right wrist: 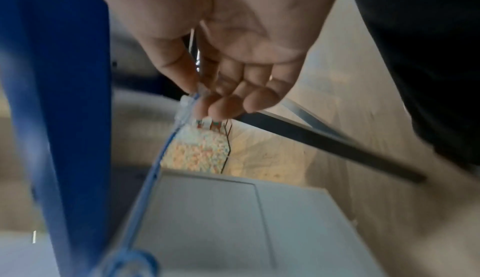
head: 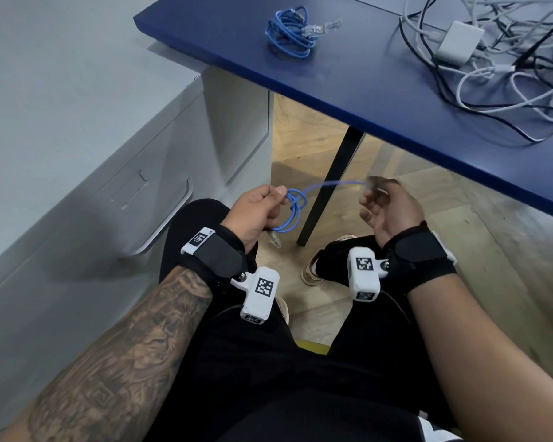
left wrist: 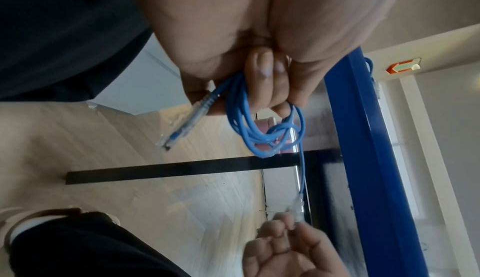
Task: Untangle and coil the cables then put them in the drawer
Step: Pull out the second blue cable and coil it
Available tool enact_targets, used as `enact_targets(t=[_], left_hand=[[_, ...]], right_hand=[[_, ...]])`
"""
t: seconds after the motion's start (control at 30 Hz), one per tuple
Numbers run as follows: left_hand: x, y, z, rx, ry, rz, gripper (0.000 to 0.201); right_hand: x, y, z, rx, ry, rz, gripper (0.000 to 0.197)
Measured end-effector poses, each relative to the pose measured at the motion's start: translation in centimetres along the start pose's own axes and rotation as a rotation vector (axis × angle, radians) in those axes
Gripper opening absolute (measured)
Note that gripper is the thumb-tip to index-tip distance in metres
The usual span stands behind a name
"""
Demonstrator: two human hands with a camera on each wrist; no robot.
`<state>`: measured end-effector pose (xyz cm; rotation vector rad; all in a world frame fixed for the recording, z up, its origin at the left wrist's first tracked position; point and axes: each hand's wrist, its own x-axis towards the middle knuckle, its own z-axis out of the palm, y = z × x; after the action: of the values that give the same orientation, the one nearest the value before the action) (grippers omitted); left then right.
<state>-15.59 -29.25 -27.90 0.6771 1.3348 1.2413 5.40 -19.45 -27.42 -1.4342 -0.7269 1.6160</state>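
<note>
The left hand (head: 254,212) grips a small coil of thin blue network cable (head: 292,207), fingers and thumb curled around the loops. One clear plastic plug (left wrist: 179,121) of this cable hangs just below the grip, free in the air. From the coil a single strand runs across to the right hand (head: 388,210), which pinches the second clear plug (left wrist: 296,212) between thumb and fingertips (right wrist: 221,110); the other fingers are loosely curled. Both hands are held over the lap, in front of black trousers (head: 268,378). Each wrist carries a black strap with a white camera block (head: 261,295) that bears a square black-and-white code marker; no letters can be read on it.

Below the grip lies a light wooden floor (head: 300,148), where a shoe with a pale sole (head: 313,272) stands. Just beyond the grip a black table leg (head: 329,189) goes up to a dark blue tabletop (head: 348,81). To the left of the grip stands a pale grey cabinet with drawer fronts (head: 93,186), all pushed in.

Far beyond the grip, on the tabletop, rests a second coiled blue network cable (head: 289,31) with clear plugs. Well to the right of it lies a tangled heap of white and black cables (head: 508,68) around a white square power adapter (head: 458,43). In the left wrist view an orange and green sign (left wrist: 402,67) is on the far wall; its writing is too small to read.
</note>
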Motion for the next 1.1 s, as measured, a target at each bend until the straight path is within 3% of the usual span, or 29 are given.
enact_targets(t=[0.13,0.27,0.43,0.53,0.73,0.87,1.1], left_hand=[[0.0,0.4,-0.1,-0.088,0.039,0.013,0.026],[-0.1,-0.1,0.6,-0.071,0.048,0.023,0.025],[-0.2,-0.5,1.0,-0.040,0.070,0.048,0.023],[0.0,-0.4,0.6,-0.072,0.069,0.039,0.023],[-0.1,0.1,0.5,-0.104,0.016,-0.021,0.027],[-0.3,0.2,0.5,-0.113,0.002,-0.029,0.028],[-0.2,-0.1,0.4,-0.071,0.046,0.022,0.024]], right_hand=[[-1.3,2.2,0.5,-0.423,-0.235,-0.080,0.020],[-3.1,4.6,2.2,-0.594,-0.349,-0.143,0.026],[-4.3,6.0,3.7,-0.358,-0.385,-0.036,0.026],[-4.5,5.5,3.8,-0.230,-0.394,0.017,0.040],[-4.5,4.8,3.9,-0.287,-0.403,-0.051,0.012],[-4.1,4.5,4.0,-0.302,-0.360,-0.085,0.012],[-4.5,5.0,4.5,-0.181,-0.384,0.048,0.012]])
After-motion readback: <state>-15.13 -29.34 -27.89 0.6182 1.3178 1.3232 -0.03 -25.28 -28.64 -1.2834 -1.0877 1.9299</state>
